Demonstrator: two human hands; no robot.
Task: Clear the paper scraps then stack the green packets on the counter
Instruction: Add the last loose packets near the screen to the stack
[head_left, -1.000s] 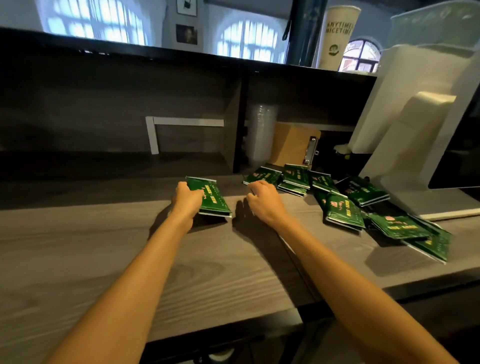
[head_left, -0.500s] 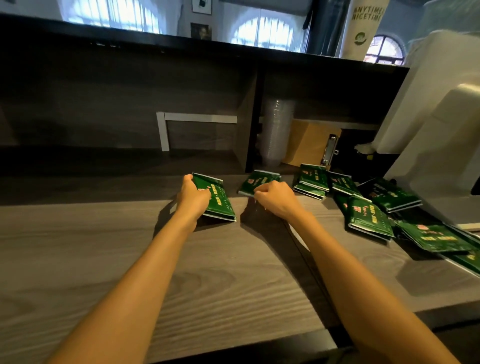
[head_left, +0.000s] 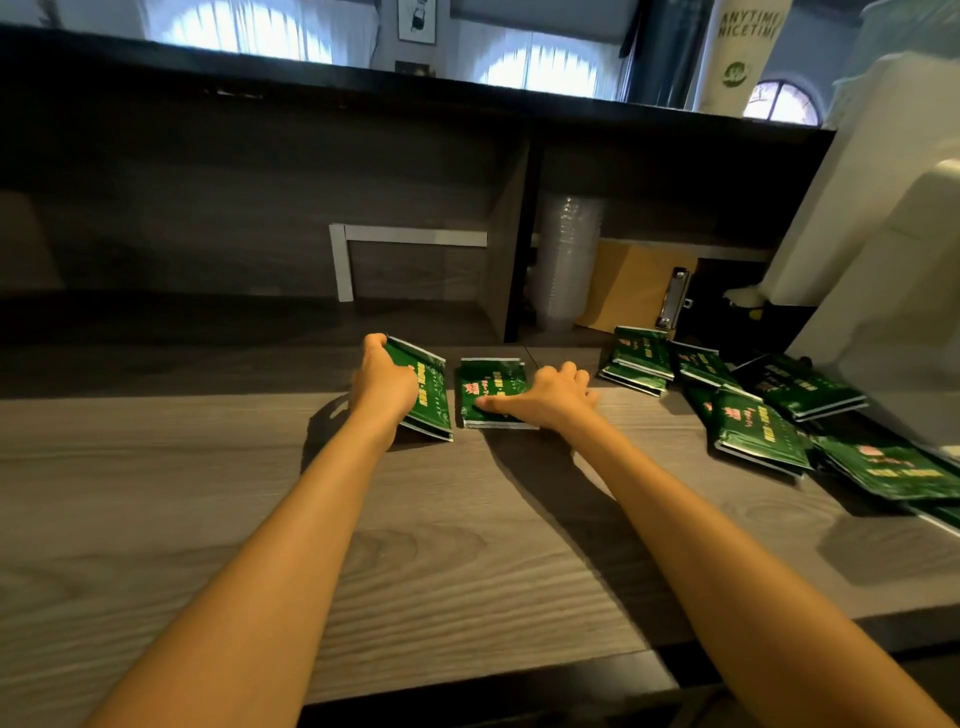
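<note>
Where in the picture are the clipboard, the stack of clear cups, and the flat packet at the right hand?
clipboard (head_left: 628, 291), head view, brown board.
stack of clear cups (head_left: 569, 260), head view, middle of stack.
flat packet (head_left: 488, 379), head view, green front.

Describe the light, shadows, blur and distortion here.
Head view: windows blown out; both arms throw hard shadows leftward on the counter; right hand slightly motion-blurred; wide-angle lens bows the ledge and stretches the packets at far right.
</note>
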